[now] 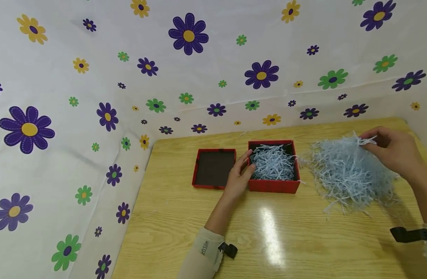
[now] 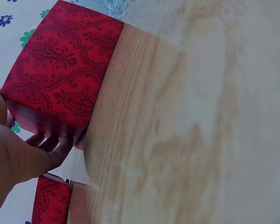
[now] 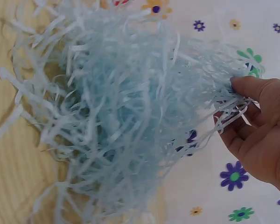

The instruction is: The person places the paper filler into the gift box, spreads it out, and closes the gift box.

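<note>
A red patterned box (image 1: 274, 186) stands on the table, with pale blue shredded paper (image 1: 272, 162) inside. My left hand (image 1: 239, 176) holds its left side; the left wrist view shows the fingers (image 2: 60, 149) curled against that wall of the box (image 2: 65, 60). To the right, my right hand (image 1: 396, 149) pinches the top of a big loose heap of pale blue shredded paper (image 1: 352, 174). In the right wrist view strands of the paper (image 3: 116, 107) stretch out to the thumb and fingers of the right hand (image 3: 261, 126).
Left of the box lies its red lid (image 1: 213, 187), dark inside face up. Stray paper strands lie on the wooden table (image 1: 185, 228) and between box and heap. A white flower-print cloth (image 1: 216, 50) rises behind the table and along its left side.
</note>
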A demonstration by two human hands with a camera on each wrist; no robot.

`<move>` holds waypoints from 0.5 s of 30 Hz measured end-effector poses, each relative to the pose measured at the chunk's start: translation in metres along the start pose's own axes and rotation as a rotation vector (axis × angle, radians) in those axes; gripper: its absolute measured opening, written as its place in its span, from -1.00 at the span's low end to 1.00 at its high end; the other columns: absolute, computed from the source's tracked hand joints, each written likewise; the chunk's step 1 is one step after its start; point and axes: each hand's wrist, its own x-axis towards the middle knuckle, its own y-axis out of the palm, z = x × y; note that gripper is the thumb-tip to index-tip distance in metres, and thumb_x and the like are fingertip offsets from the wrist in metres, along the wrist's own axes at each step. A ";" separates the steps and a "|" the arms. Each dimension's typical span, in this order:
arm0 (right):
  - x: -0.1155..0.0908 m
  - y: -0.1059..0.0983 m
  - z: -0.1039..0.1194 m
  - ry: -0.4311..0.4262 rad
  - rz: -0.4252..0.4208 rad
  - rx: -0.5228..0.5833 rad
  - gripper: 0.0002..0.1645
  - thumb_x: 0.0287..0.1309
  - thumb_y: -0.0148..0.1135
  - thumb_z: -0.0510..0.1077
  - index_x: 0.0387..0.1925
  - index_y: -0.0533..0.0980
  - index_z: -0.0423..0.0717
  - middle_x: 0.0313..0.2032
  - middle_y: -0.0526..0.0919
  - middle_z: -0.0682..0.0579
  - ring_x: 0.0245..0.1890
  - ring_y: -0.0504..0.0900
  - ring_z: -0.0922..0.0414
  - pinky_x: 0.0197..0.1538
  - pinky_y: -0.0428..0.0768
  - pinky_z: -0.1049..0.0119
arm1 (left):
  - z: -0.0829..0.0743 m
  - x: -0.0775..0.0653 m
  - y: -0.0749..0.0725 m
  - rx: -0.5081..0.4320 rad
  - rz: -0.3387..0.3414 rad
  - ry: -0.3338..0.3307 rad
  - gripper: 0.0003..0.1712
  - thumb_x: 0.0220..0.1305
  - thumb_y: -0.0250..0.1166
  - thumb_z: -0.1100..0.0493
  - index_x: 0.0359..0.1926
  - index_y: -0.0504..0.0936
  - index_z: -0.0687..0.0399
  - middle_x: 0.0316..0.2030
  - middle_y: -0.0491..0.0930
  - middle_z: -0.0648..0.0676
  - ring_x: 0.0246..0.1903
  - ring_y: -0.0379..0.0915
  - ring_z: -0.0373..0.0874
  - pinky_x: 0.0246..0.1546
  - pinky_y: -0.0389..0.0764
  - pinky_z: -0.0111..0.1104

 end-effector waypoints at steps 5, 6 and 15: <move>0.002 -0.020 0.020 -0.061 -0.078 0.044 -0.80 0.40 0.26 -0.42 0.01 0.62 -0.34 -0.31 0.53 0.53 -0.52 0.42 0.45 -0.51 0.31 0.51 | -0.002 0.000 0.000 0.004 -0.001 0.004 -0.36 0.63 0.19 0.01 0.62 0.30 -0.36 0.60 0.16 -0.19 0.57 0.12 -0.02 0.44 0.41 -0.02; 0.003 -0.023 0.025 -0.063 -0.090 0.043 -0.79 0.40 0.26 -0.43 0.02 0.63 -0.34 -0.36 0.45 0.66 -0.53 0.41 0.46 -0.51 0.29 0.49 | -0.002 0.000 0.000 0.005 0.000 0.006 -0.35 0.63 0.19 0.01 0.62 0.29 -0.35 0.60 0.16 -0.18 0.57 0.12 -0.01 0.44 0.41 -0.01; 0.014 -0.047 0.058 -0.079 -0.206 0.157 -0.67 0.42 0.15 -0.48 -0.09 0.66 -0.02 -0.26 0.43 0.62 -0.36 0.40 0.55 -0.28 0.28 0.70 | -0.001 0.000 -0.001 0.005 0.016 0.022 -0.35 0.63 0.18 0.02 0.63 0.28 -0.32 0.62 0.11 -0.15 0.58 0.11 0.02 0.45 0.40 0.00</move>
